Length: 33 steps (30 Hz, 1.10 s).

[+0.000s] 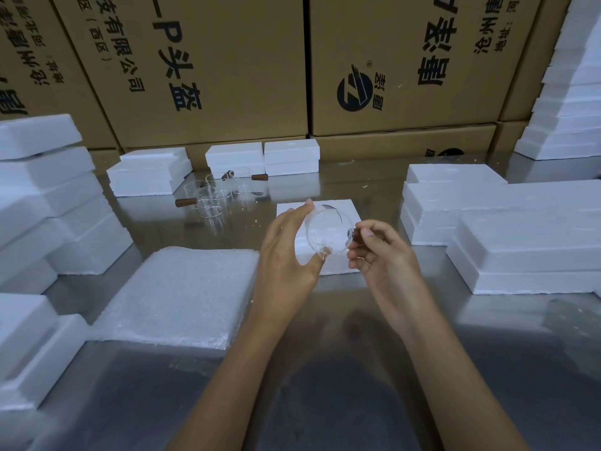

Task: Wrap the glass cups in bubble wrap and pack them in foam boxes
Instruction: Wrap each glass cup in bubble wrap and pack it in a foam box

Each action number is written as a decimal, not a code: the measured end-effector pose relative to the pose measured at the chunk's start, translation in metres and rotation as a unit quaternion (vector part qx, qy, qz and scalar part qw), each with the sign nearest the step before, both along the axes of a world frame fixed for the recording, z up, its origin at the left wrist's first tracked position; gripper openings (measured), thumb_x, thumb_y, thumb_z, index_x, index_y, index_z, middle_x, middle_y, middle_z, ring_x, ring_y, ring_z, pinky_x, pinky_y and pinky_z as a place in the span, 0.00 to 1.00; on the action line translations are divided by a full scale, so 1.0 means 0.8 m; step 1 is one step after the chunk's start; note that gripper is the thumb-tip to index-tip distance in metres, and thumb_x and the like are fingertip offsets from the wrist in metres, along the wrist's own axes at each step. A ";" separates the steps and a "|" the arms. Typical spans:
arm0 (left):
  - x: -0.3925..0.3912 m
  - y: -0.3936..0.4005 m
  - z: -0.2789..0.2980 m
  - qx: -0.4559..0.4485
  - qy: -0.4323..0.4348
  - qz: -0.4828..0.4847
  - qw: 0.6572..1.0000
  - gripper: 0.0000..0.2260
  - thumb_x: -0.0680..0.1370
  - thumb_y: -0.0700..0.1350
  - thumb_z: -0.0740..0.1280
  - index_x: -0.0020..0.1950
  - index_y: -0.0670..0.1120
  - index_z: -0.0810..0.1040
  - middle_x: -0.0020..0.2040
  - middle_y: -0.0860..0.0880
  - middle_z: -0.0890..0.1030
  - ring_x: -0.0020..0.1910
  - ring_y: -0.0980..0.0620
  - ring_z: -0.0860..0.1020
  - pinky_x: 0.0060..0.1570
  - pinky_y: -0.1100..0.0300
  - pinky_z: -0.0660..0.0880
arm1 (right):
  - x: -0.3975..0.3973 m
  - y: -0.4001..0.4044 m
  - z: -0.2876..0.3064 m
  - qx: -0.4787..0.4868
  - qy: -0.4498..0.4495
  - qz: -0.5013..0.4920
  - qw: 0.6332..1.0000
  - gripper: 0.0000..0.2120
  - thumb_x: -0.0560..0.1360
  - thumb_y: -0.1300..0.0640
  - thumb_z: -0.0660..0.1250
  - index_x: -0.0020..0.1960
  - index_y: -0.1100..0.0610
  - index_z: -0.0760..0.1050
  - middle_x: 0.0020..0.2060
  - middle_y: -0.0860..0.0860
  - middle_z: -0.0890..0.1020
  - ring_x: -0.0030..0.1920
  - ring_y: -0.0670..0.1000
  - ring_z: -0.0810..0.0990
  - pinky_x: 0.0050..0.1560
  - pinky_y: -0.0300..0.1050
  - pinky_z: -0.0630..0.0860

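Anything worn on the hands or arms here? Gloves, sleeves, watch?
Nothing visible. Both hands, left and right, are bare, without gloves or rings. Both forearms are bare to the frame edge, with no sleeves, watch or bands showing.

a packing warehouse: stacked cardboard cartons (208, 70) and white foam boxes (527, 255).
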<state>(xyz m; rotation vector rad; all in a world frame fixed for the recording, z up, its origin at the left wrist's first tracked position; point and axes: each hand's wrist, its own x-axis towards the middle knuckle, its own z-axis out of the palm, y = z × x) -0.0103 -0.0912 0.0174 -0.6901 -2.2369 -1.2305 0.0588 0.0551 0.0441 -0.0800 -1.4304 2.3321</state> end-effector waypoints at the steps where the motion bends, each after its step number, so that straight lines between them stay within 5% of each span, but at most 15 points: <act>1: 0.000 0.001 0.000 0.002 -0.002 -0.003 1.000 0.32 0.73 0.47 0.77 0.74 0.61 0.67 0.70 0.67 0.68 0.67 0.74 0.61 0.61 0.81 0.57 | 0.000 0.000 0.000 0.002 0.001 0.000 1.000 0.06 0.81 0.66 0.62 0.51 0.60 0.78 0.42 0.56 0.79 0.38 0.52 0.78 0.38 0.41 0.76; 11: 0.013 0.007 0.012 0.103 -0.059 -0.025 0.993 0.25 0.73 0.49 0.77 0.63 0.67 0.70 0.60 0.71 0.75 0.64 0.67 0.72 0.62 0.68 0.68 | -0.004 0.002 -0.009 0.102 -0.003 -0.057 0.993 0.07 0.81 0.62 0.64 0.55 0.56 0.81 0.39 0.52 0.83 0.36 0.50 0.78 0.38 0.40 0.76; 18: 0.019 0.009 0.015 0.067 -0.048 -0.007 0.997 0.27 0.67 0.63 0.75 0.62 0.66 0.68 0.55 0.68 0.74 0.60 0.62 0.73 0.56 0.66 0.70 | -0.007 0.000 -0.012 0.117 -0.060 -0.122 0.984 0.10 0.81 0.51 0.66 0.49 0.56 0.82 0.29 0.50 0.80 0.29 0.45 0.75 0.31 0.36 0.74; 26: 0.022 0.010 0.015 0.024 0.000 0.036 0.999 0.27 0.68 0.64 0.73 0.63 0.66 0.65 0.53 0.74 0.69 0.54 0.64 0.70 0.54 0.58 0.75 | -0.008 -0.001 -0.010 0.120 -0.126 -0.075 0.982 0.15 0.80 0.48 0.66 0.45 0.58 0.84 0.28 0.52 0.79 0.26 0.48 0.73 0.27 0.38 0.71; 33: 0.018 0.006 0.014 0.001 -0.019 0.019 1.000 0.29 0.70 0.65 0.68 0.69 0.60 0.68 0.52 0.69 0.70 0.54 0.65 0.68 0.58 0.58 0.72 | -0.010 0.002 -0.009 0.095 -0.158 0.030 0.982 0.19 0.80 0.49 0.63 0.35 0.55 0.84 0.28 0.56 0.79 0.24 0.50 0.71 0.27 0.41 0.69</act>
